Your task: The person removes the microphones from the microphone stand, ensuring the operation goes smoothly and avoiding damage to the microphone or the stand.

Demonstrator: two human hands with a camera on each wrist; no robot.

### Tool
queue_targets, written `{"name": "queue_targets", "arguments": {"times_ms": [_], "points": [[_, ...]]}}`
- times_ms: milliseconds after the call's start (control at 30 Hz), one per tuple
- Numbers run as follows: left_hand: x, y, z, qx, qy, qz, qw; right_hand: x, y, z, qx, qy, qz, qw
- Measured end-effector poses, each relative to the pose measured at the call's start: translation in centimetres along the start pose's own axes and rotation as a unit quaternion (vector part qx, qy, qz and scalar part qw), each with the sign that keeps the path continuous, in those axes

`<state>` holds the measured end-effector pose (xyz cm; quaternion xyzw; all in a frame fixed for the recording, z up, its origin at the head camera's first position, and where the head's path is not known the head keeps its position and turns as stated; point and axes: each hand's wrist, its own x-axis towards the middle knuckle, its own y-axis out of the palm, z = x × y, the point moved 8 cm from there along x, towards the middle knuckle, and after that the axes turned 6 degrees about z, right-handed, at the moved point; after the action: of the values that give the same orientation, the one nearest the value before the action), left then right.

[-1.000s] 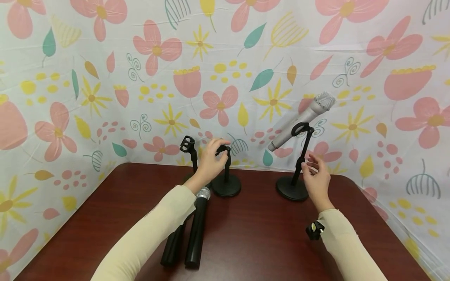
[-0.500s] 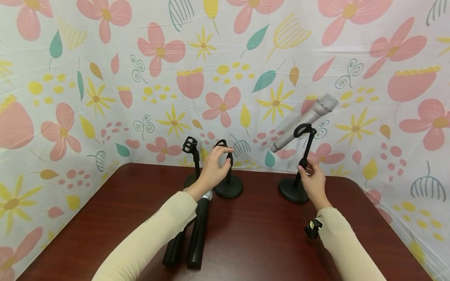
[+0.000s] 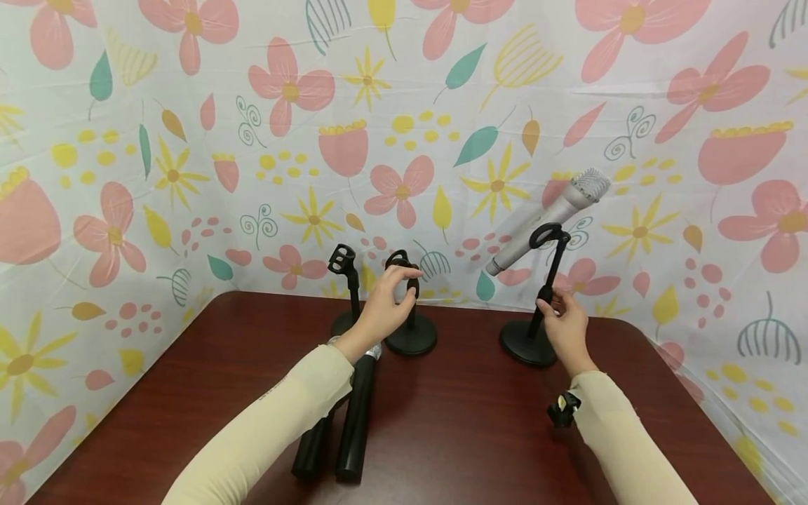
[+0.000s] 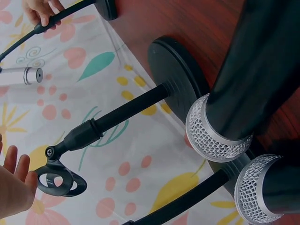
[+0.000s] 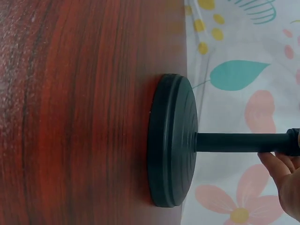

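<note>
On the right, a silver microphone [image 3: 546, 223] sits tilted in the clip of a black desktop microphone stand [image 3: 530, 344]. My right hand [image 3: 567, 331] pinches that stand's upright at its collar; the right wrist view shows fingertips against the pole [image 5: 241, 142]. My left hand [image 3: 383, 308], fingers loosely bent, is beside the clip of the middle microphone stand [image 3: 412, 337]. In the left wrist view its fingertips are close to that empty clip [image 4: 60, 180]; whether they touch cannot be told. Further left stands another black microphone stand [image 3: 343, 261] with an empty clip.
Two black microphones with silver grilles lie side by side, the nearer one [image 3: 355, 421] partly and the other [image 3: 309, 449] mostly under my left forearm. The dark red wooden table [image 3: 467, 421] meets a flowered cloth backdrop [image 3: 404, 91] at the back.
My right hand has moved left onto the right stand's upright and now pinches it. The left hand has dropped slightly beside the middle stand's clip. The view has shifted a little.
</note>
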<state>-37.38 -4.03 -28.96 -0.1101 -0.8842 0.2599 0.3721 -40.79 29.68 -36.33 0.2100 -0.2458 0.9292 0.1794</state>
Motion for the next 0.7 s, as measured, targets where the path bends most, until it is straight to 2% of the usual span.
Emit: {"name": "queue_targets", "arguments": {"times_ms": [233,400,700], "points": [[0.3,0.0,-0.3,-0.005,0.007,-0.003,1.0000,-0.3,-0.1,0.7,0.008,-0.029,-0.010,0.999],[0.4,0.0,-0.8,-0.010,0.021,-0.004,0.9997,-0.5,0.3,1.3,0.021,-0.026,0.011,0.999],[0.5,0.4,-1.0,-0.013,0.010,0.010,0.9998,-0.7,1.3,2.9,0.049,-0.042,0.026,0.998]]}}
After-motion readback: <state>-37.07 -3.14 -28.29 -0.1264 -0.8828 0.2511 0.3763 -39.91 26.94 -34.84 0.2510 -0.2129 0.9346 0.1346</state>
